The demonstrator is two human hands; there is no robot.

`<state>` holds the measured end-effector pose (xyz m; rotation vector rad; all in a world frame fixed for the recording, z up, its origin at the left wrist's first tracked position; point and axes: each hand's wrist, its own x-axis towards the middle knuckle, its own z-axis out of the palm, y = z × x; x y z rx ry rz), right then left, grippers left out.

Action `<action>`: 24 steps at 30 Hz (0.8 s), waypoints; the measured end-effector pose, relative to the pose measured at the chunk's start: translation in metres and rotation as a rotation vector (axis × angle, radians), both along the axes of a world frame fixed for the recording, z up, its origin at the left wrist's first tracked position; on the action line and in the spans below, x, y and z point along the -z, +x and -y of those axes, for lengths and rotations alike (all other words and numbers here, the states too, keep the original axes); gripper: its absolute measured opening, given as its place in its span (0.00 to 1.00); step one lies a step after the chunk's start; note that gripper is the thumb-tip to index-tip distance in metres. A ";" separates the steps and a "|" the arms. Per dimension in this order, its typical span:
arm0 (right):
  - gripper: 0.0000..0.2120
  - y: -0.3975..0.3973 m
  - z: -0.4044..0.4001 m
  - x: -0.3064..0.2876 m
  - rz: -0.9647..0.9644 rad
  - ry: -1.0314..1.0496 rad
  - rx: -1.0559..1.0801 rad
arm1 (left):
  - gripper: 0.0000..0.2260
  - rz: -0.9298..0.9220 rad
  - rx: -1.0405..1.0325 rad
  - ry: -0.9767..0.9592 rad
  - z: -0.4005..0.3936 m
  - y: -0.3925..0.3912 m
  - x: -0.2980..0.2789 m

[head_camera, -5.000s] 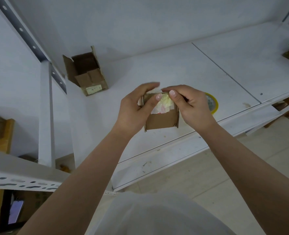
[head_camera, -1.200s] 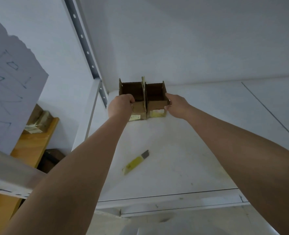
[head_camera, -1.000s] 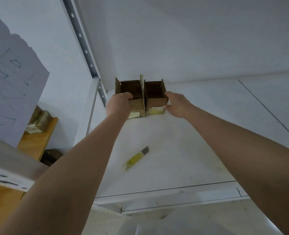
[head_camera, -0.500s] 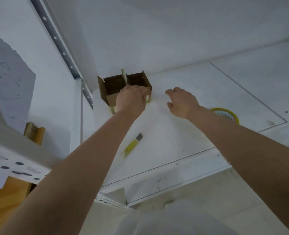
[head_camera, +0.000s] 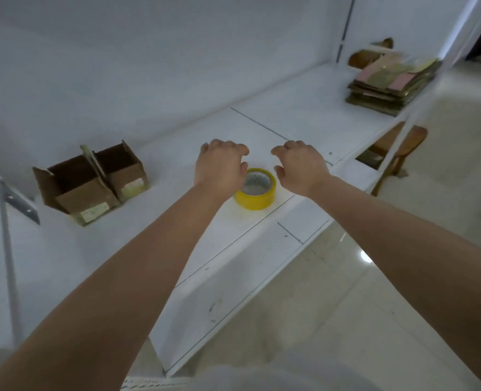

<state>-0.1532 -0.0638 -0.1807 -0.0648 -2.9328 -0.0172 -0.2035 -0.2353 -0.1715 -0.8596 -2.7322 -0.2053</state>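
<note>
Poised with left hand (head_camera: 219, 165) loosely curled and empty, over the left edge of the yellow tape roll (head_camera: 257, 194). Likewise with right hand (head_camera: 301, 167), relaxed, holding nothing, just right of it. Lying flat near the front of the white shelf (head_camera: 177, 241), well apart from two open cardboard boxes (head_camera: 77, 193).

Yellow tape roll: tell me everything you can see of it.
The yellow roll of adhesive tape lies flat on the white shelf, near its front edge, its open core facing up. The band looks glossy plastic; the core's inside looks pale and shiny. The left hand covers its left rim in view; whether it touches is unclear. The right hand is apart, to its right.
</note>
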 end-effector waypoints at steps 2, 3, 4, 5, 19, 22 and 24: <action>0.17 0.012 -0.030 -0.002 -0.018 0.003 0.019 | 0.15 -0.018 0.029 -0.009 -0.033 0.005 -0.005; 0.17 0.018 -0.045 -0.002 -0.029 0.006 0.024 | 0.15 -0.023 0.041 -0.006 -0.050 0.009 -0.007; 0.17 0.025 -0.061 -0.003 -0.037 0.012 0.027 | 0.15 -0.026 0.057 0.001 -0.069 0.013 -0.008; 0.17 0.033 -0.079 -0.004 -0.040 0.019 0.032 | 0.15 -0.025 0.079 0.005 -0.091 0.017 -0.010; 0.17 0.121 -0.330 -0.009 -0.011 0.028 0.268 | 0.15 0.006 0.321 0.053 -0.349 0.072 -0.013; 0.18 0.115 -0.356 -0.003 -0.008 -0.010 0.298 | 0.14 -0.003 0.334 0.049 -0.373 0.064 -0.011; 0.18 0.104 -0.370 0.002 0.002 -0.028 0.302 | 0.14 0.000 0.334 0.031 -0.386 0.053 -0.008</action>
